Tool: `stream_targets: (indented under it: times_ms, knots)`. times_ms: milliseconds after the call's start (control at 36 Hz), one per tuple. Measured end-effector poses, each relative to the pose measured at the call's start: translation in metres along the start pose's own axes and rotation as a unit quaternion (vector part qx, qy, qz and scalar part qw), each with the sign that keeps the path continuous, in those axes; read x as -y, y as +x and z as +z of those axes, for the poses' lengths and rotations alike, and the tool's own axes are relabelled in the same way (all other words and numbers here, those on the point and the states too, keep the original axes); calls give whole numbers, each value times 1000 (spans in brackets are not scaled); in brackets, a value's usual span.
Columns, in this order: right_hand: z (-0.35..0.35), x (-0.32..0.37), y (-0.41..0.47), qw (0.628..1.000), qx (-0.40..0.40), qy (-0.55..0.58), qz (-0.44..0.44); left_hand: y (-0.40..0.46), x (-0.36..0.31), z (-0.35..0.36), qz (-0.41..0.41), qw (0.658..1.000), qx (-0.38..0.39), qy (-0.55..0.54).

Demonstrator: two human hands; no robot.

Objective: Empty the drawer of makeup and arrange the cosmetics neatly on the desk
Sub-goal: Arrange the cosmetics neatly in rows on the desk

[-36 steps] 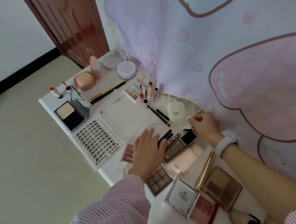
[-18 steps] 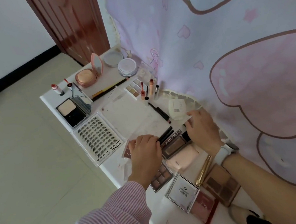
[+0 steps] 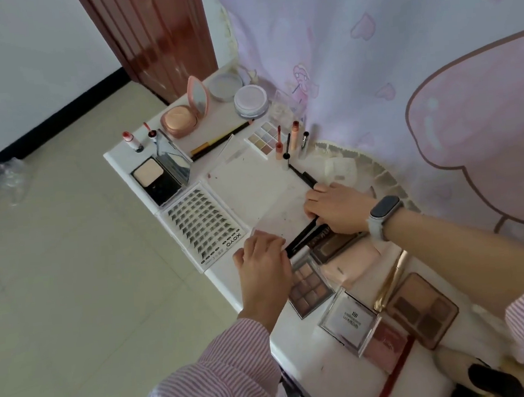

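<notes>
Right hand (image 3: 338, 208) curls its grip round black pencils (image 3: 303, 237) slanting toward the left hand (image 3: 262, 262); that one rests relaxed at their tips, nearer.

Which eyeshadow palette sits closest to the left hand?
The nine-pan brown palette, lying right beside the left hand at the desk's front edge. The pastel palette lies far back by the curtain; the four-pan brown palette lies beyond the right forearm.

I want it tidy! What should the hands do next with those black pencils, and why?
Probably slide the black pencils straight, side by side. The right hand grips their far ends, the left hand touches their near tips, and they lie slanted across the brown palette.
</notes>
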State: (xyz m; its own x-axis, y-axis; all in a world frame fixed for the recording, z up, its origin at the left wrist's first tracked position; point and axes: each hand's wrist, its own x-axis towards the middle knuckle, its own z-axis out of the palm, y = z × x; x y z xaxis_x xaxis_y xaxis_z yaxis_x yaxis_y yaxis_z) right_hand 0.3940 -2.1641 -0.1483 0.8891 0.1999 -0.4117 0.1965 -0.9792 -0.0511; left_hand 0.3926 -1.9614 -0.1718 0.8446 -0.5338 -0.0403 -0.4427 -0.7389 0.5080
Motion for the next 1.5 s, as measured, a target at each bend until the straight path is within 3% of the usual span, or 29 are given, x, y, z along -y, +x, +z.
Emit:
stream_targets:
  times_ms: [111,167,278,417,472,583,694,806,861,917,972,1028,1194,1333,1500]
  knots:
    - [-7,-1,-14,999,-28,37,7,3,-8,-7,23,1000,-10,-10]
    - [-18,2,-26,988,-20,148,46,4,-12,-9,54,998,-13,-21]
    - [-37,19,-47,892,-71,437,93,9,-27,-16,88,990,20,-107]
    - [-37,32,-59,767,-157,605,143,8,-33,-21,106,989,-23,-104]
    - [-32,35,-59,739,-178,629,163,6,-31,-24,112,990,-38,-77]
    - [-28,41,-56,754,-193,608,155,1,-25,-30,85,992,-39,-87]
    - [-25,40,-56,778,-194,578,154,0,-21,-36,29,991,65,-117]
    - [-20,25,-58,742,-247,586,212,-4,-14,-35,-70,972,117,-193]
    - [-14,18,-57,720,-273,581,263,-4,-12,-33,-169,941,131,-261]
    - [-7,16,-54,721,-271,559,308,-3,-11,-32,-284,871,138,-377]
    - [-1,18,-51,749,-248,519,330,0,-13,-30,-349,792,132,-483]
    - [-1,25,-47,784,-235,468,334,5,-17,-30,-365,760,122,-523]
    - [-4,38,-21,852,-211,336,341,31,-37,-20,-363,771,40,-522]
    - [-3,32,-4,867,-185,290,360,54,-56,-6,-411,737,-3,-537]
    - [4,25,4,881,-189,247,357,69,-64,8,-427,749,4,-506]
